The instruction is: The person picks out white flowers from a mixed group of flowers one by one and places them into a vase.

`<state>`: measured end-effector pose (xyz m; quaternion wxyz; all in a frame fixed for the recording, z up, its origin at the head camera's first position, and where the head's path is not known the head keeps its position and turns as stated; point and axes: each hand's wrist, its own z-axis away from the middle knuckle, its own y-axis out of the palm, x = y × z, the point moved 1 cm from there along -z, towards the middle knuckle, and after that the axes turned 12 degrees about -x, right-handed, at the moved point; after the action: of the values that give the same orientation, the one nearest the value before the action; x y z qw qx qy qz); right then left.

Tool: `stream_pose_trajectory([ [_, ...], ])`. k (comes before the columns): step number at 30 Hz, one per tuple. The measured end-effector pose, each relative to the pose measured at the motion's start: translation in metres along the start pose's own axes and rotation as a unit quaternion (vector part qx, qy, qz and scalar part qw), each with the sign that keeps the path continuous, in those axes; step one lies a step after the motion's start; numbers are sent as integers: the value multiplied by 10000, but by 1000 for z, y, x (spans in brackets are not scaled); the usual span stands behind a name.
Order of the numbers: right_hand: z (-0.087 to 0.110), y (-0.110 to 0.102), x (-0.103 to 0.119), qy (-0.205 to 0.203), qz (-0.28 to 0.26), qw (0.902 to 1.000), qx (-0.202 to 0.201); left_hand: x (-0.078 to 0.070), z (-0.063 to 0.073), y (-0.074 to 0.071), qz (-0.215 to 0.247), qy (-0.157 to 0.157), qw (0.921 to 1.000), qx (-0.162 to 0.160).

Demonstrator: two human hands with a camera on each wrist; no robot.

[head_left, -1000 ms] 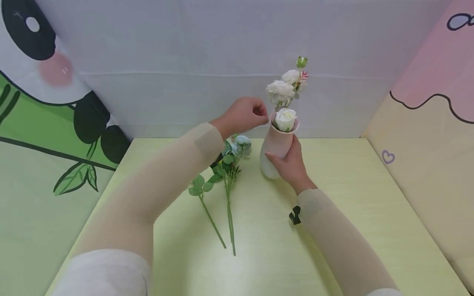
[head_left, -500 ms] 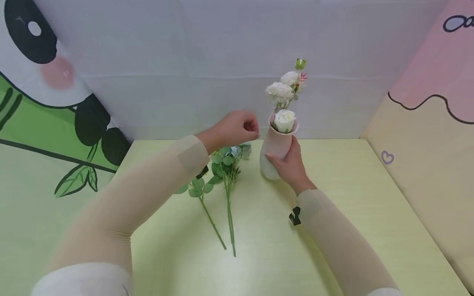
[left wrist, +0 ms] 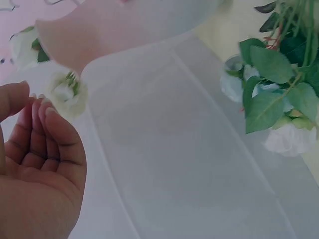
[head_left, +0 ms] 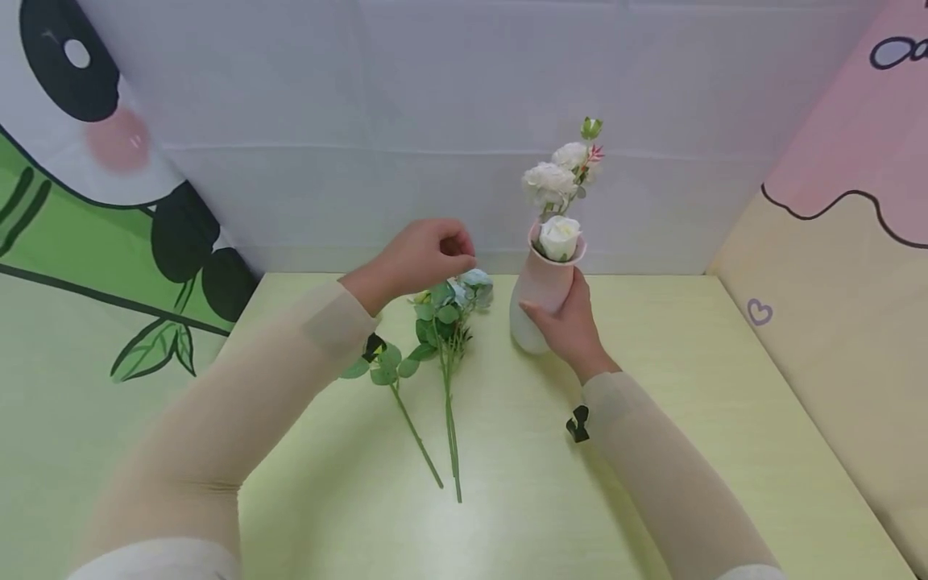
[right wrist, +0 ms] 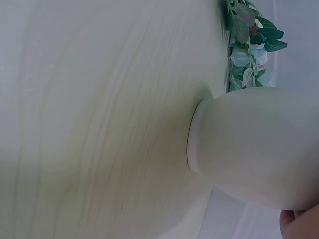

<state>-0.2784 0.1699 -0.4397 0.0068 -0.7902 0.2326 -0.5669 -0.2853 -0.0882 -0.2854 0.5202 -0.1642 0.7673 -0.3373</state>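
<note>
- Left hand (head_left: 420, 254): fingers loosely curled, nothing between thumb and fingertips; above the laid-out stems, apart from the vase. Left edge crops it in its own wrist view.
- Right hand (head_left: 573, 326): grasping the pale pink-and-white, flare-mouthed vase (head_left: 535, 283) round its body; far fingers hidden. Only a sliver of hand in right wrist view.
- Vase: right of centre on the pale yellow-green wood-grain table (head_left: 515, 499), near the back edge.
- In the vase: white rose (head_left: 560, 237) at the rim, taller spray of ruffled white flowers (head_left: 549, 182) behind; lower stems out of sight.
- Green-leaved stems with pale blue blooms (head_left: 446, 316): lying left of vase, blooms overlapping.
- Single round-leaved green stem (head_left: 387, 369): upper end behind left sleeve (head_left: 290, 374).
</note>
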Motion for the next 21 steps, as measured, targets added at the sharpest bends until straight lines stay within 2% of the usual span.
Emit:
stream_pose_trajectory([
  [7,0,2,-3,-68,-57,10000,-4,8,14,-8,187,-177,9983,-521],
  [10,0,2,-3,-34,-13,10000,-3,15,21,-4,141,-289,9963,-791],
  [14,0,1,-2,-30,5,10000,-10,27,30,4,-205,-506,9920,-1136],
  [17,0,1,-2,-26,12,10000,-12,37,35,11,-438,-636,9885,-1303],
  [21,0,0,-2,-7,5,10000,-6,48,42,19,-443,-782,9848,-1490],
])
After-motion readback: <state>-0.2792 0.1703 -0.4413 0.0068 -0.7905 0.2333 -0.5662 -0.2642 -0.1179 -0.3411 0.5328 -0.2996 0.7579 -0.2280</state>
